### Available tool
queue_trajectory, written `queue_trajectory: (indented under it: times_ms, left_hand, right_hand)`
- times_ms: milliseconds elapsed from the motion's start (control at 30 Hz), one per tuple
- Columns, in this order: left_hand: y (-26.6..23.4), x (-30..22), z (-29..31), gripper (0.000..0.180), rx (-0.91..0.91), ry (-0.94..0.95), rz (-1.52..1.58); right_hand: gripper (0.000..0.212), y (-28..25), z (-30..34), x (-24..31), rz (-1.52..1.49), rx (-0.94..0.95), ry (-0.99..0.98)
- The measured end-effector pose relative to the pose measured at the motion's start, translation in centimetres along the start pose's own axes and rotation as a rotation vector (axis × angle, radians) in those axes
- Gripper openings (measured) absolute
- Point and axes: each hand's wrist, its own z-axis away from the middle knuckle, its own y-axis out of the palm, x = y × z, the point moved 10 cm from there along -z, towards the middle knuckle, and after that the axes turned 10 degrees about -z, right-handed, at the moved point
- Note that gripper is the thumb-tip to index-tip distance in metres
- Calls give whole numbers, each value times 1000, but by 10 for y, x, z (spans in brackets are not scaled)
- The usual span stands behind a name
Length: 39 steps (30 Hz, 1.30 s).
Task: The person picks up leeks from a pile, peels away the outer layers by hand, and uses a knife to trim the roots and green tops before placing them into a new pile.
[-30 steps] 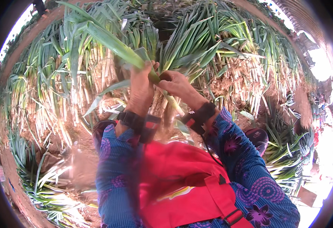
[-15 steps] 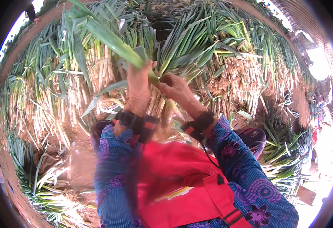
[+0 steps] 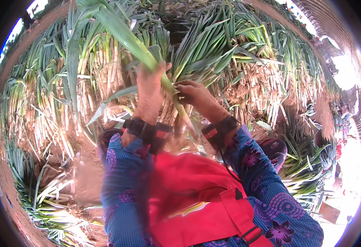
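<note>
Holding a leek [image 3: 129,39] in the air, with left hand [image 3: 149,84] closed around its stalk; leaves to the upper left, paler lower part slanting down between the wrists. Right hand [image 3: 197,96] at the stalk's side, with fingertips bent and close together; not possible to tell whether pinching a layer of it. Beyond both hands, in a wide curve, leek bundles [image 3: 246,70], with green tops and pale, rooted ends. At the lower left, more leeks [image 3: 65,216], lying on brown ground [image 3: 90,158]. Hiding part of the stalk, the left hand; hiding much of the ground, patterned sleeves [image 3: 267,181] and red cloth [image 3: 197,173] with a buckled strap [image 3: 234,210], not clear whether apron or bag. Far right, a brown straight-edged thing [image 3: 330,212], too small to tell whether a box.
</note>
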Motion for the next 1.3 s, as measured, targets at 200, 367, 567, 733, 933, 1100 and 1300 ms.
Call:
queue_trajectory:
  times_ms: [200, 367, 567, 733, 933, 1100, 1300]
  left_hand:
    - [-7, -3, 1, 33, -36, 99, -36]
    - [-7, -8, 5, 36, -89, 91, -19]
    - [-14, -16, 4, 36, -129, 26, 73]
    - [-38, -28, -1, 41, -193, 18, 102]
    - [-59, -43, 6, 33, -359, -5, 79]
    - [-84, -58, 7, 32, -375, 21, 72]
    - [-89, -51, 5, 32, -282, 1, 61]
  right_hand:
    - [25, 25, 16, 28, 877, -212, -423]
    - [17, 35, 34, 49, 1045, -359, -726]
    - [15, -11, 20, 18, 218, -349, -390]
    - [17, -47, 42, 16, -277, -422, -349]
    - [20, -153, 65, 8, -861, -476, -330]
    - [23, -299, 116, 27, -669, -448, -442]
    - [24, -544, 228, 73, 182, -857, -166]
